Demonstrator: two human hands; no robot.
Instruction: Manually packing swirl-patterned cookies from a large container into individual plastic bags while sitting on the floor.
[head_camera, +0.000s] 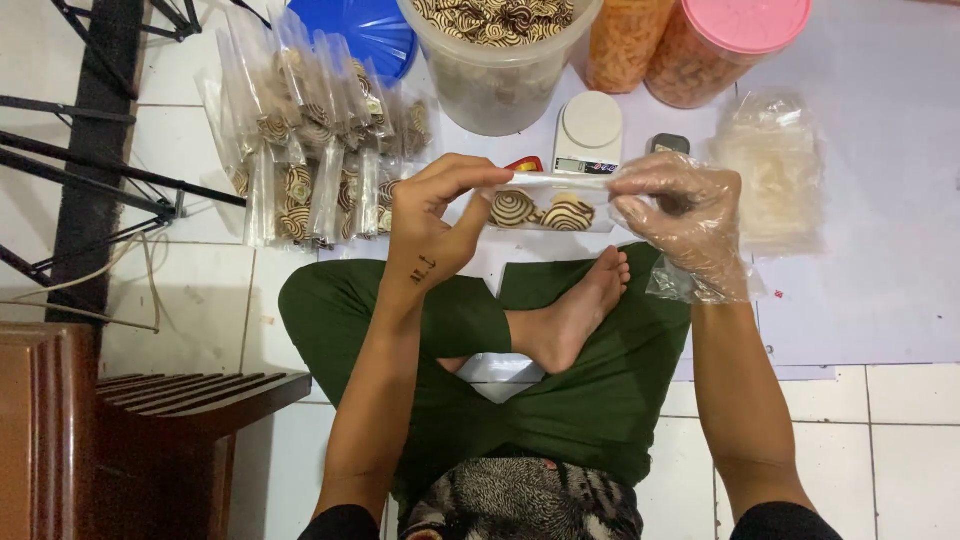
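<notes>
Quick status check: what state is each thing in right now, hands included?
Left hand: bare, pinching the small bag's left end.
Right hand: in a clear glove, pinching the right end.
Small bag: held up, swirl cookies inside.
Big tub: open, holding swirl cookies.
Pink-lidded jar: closed.
Scale: nothing on it.
Packed bags: filled, piled on the floor.
Empty bags: stacked flat.

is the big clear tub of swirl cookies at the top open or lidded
Open: the clear tub shows no lid on its rim, and the swirl cookies lie bare at the top. A blue lid lies beside it.
</notes>
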